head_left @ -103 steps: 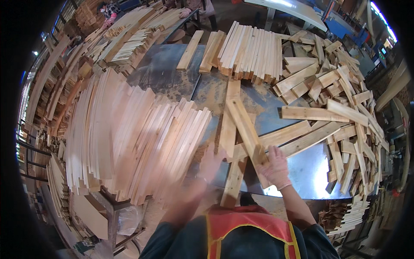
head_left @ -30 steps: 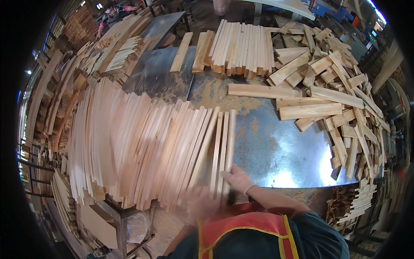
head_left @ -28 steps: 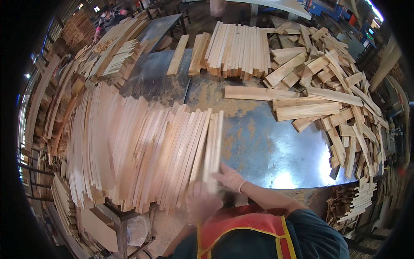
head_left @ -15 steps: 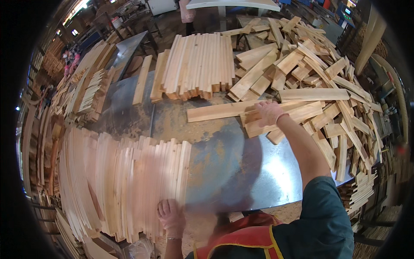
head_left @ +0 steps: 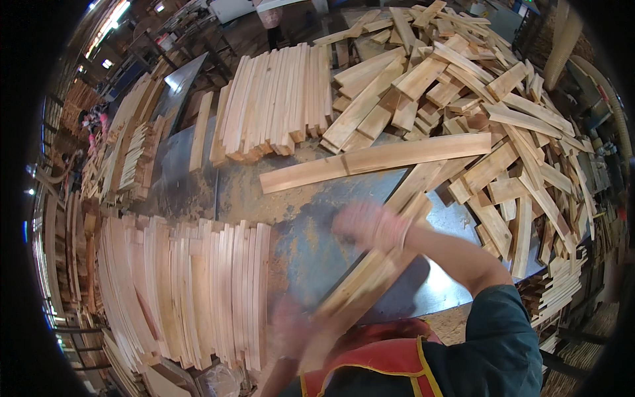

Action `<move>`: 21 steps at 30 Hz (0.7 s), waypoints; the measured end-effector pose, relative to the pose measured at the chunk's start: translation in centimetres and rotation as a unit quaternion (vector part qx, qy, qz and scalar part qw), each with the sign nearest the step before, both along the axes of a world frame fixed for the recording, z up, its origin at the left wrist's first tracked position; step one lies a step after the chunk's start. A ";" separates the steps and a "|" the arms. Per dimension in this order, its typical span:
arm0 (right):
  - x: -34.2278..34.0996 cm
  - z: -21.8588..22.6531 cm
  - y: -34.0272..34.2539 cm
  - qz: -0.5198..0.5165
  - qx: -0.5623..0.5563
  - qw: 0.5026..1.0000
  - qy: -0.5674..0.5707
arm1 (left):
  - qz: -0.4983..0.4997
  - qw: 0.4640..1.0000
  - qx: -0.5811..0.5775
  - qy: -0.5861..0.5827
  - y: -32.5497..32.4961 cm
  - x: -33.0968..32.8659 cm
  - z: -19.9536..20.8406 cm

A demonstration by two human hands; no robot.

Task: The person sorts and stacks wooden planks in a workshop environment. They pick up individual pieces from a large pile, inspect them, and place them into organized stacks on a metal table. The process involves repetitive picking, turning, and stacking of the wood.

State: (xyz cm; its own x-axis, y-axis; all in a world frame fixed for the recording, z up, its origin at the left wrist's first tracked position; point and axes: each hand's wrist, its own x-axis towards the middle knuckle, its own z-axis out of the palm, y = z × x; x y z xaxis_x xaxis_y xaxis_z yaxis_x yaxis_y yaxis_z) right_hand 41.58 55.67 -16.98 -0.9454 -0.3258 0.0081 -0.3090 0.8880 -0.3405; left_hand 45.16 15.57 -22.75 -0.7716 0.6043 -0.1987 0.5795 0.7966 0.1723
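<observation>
Two or more pale wooden boards [head_left: 354, 291] lie slantwise across the front of the metal-topped table [head_left: 311, 235], blurred by motion. Over their middle is my right hand [head_left: 370, 225], in a light glove, its fingers smeared; whether it grips them does not show. Beside their near end is my left hand [head_left: 294, 327], also too blurred to show its fingers. A row of wooden strips [head_left: 198, 291] stands closely packed to the left of my left hand. Beyond my right hand, one long board [head_left: 377, 159] lies across the table.
A loose heap of boards [head_left: 456, 86] covers the right and far right. A neat stack of strips [head_left: 274, 99] sits at the back middle, with a single board [head_left: 201, 131] to its left. Another person [head_left: 270, 18] stands behind the table.
My right hand has come from the heap toward me, and boards now slant across the front. My left hand has moved right, off the packed strips. The view has shifted slightly.
</observation>
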 end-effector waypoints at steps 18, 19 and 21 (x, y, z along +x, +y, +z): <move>5.9 -2.0 0.8 -0.293 -0.592 0.678 -0.322 | 0.082 0.961 0.128 -0.230 -3.4 7.4 -5.9; 6.9 -1.6 -1.7 -0.293 -0.669 0.599 -0.327 | 0.117 0.953 0.150 -0.237 -3.6 7.5 -3.9; 7.8 -3.0 -6.2 -0.304 -0.724 0.540 -0.304 | 0.151 0.912 0.202 -0.322 -5.0 7.5 -2.6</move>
State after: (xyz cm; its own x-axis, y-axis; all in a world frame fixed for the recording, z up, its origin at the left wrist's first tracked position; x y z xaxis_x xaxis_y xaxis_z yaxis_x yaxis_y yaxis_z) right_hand 49.41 49.48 -19.95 -0.8453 -0.0219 -0.5338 0.4491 -0.5702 -0.6878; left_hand 52.65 10.53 -25.40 -0.7169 0.5070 -0.4786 0.0181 0.6997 0.7142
